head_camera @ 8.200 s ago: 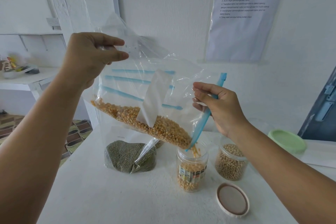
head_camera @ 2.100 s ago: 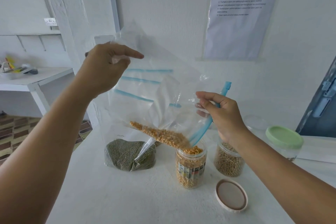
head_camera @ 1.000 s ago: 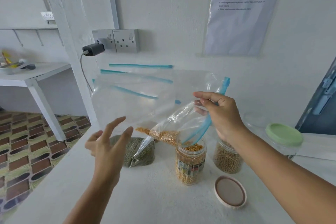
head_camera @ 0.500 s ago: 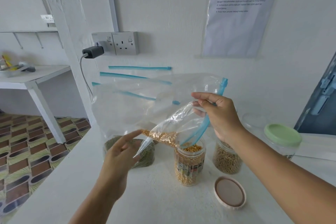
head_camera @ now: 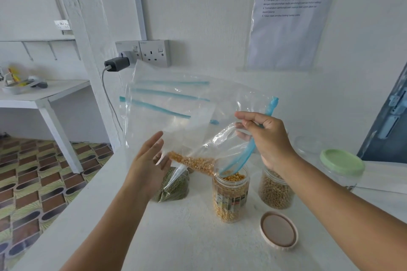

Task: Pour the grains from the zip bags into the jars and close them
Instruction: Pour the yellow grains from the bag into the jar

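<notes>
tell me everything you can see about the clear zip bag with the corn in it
The zip bag is large, of thin, crinkled clear plastic, with a blue zip strip along its open mouth. It is held tilted in the air, mouth down over the open corn jar, which is nearly full. Only a small heap of yellow kernels is left, lying in the low fold near the mouth. The right hand pinches the bag at the zip end; the left hand, fingers straight, is at the bag's lower side.

**One camera, worn on the head**

A single wide-angle view looks forward and down from the person's head, close over the white table (head_camera: 176, 244). It faces the wall with the sockets (head_camera: 152, 53) and taped sheet (head_camera: 288, 17); both forearms reach in from below. Straight edges bow outward.
</notes>
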### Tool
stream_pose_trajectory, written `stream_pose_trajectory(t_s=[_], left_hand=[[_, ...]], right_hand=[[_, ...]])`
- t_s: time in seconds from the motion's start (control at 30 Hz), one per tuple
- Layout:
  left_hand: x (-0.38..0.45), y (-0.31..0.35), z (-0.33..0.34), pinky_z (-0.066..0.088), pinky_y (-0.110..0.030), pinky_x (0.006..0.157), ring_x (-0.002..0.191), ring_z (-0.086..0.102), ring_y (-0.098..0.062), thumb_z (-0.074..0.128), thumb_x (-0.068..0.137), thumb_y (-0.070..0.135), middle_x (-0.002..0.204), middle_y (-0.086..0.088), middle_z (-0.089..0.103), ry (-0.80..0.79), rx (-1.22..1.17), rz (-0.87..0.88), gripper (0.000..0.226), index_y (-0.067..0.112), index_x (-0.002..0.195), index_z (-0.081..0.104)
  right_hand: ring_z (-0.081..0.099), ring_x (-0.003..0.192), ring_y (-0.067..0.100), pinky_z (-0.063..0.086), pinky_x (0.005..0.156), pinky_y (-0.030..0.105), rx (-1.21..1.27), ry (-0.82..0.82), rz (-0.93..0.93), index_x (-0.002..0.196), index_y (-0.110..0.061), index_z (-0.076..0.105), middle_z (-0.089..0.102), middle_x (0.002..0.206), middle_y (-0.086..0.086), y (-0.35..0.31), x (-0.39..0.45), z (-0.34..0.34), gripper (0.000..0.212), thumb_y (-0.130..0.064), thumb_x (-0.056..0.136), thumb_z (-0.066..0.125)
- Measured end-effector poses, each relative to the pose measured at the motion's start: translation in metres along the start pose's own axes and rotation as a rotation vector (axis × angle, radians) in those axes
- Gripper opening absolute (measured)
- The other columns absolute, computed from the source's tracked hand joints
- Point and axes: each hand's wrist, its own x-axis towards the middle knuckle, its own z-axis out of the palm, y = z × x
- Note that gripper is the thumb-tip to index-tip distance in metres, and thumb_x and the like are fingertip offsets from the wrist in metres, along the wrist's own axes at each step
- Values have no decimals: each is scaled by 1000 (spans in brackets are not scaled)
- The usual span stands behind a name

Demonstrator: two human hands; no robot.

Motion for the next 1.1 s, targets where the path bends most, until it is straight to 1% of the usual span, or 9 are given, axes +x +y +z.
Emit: stream_pose_trajectory(t_s=[0.13, 0.2, 0.3, 0.47, 0.57, 0.73, 0.87, 0.97, 1.1], left_hand=[[2, 2, 6, 47, -28, 88, 90, 60, -16, 65, 95, 7, 120, -8, 68, -78, 44, 76, 34, 25, 122, 78], [3, 4, 8, 45, -27, 82, 80, 58, -12, 68, 90, 6, 122, -12, 72, -99, 76, 80, 36, 24, 119, 79], [3, 8, 11, 45, -28, 85, 79, 60, -9, 69, 90, 9, 124, -12, 74, -124, 153, 124, 31, 22, 116, 79], [3, 14, 20, 49, -43, 104, 113, 72, -23, 74, 82, 20, 116, -8, 77, -136, 251, 206, 28, 22, 109, 81], [7, 24, 28, 57, -43, 96, 97, 76, -27, 71, 87, 10, 107, -9, 77, -93, 207, 251, 27, 12, 114, 76], [13, 42, 42, 61, -28, 79, 79, 72, -20, 65, 97, 1, 97, -6, 75, -59, 203, 327, 23, 12, 114, 76], [13, 37, 45, 63, -34, 86, 87, 74, -23, 70, 92, 1, 101, -10, 75, -129, 226, 313, 28, 11, 117, 75], [14, 36, 44, 63, -38, 88, 96, 75, -27, 77, 79, 0, 103, -12, 72, -185, 235, 315, 44, 8, 122, 73], [16, 38, 49, 62, -39, 90, 93, 73, -23, 79, 74, -5, 108, -13, 66, -175, 270, 351, 53, 7, 126, 72]], right_hand=[[75, 106, 20, 62, 90, 34, -2, 9, -13, 102, -21, 82, 77, 110, 6, 2, -1, -3, 29, -1, 102, 62], [75, 107, 19, 62, 91, 34, -3, 4, -14, 103, -22, 82, 77, 111, 5, 3, -2, -6, 26, -3, 101, 64], [74, 107, 17, 62, 91, 35, -50, -10, -22, 102, -29, 83, 78, 113, 2, 6, -2, -12, 24, -10, 98, 71], [74, 107, 16, 61, 95, 40, -129, -16, -25, 108, -32, 82, 76, 120, -4, 11, 1, -20, 22, -15, 96, 75], [73, 110, 19, 61, 96, 35, -36, 12, -39, 105, -22, 83, 76, 120, 1, 8, 2, -18, 23, -5, 97, 70], [74, 110, 20, 61, 94, 30, -21, 39, -41, 108, -14, 81, 76, 116, 1, 6, 2, -20, 26, 2, 101, 61], [73, 110, 22, 61, 94, 32, -6, 48, -11, 106, -16, 82, 77, 114, 4, 12, -1, -25, 24, -1, 100, 64], [73, 109, 19, 60, 95, 31, -24, 39, -5, 104, -24, 84, 78, 113, 2, 14, -1, -29, 22, -7, 95, 74], [71, 111, 10, 56, 79, 15, -86, 15, -20, 109, -28, 82, 76, 119, -4, 7, -3, -31, 27, -11, 88, 82]])
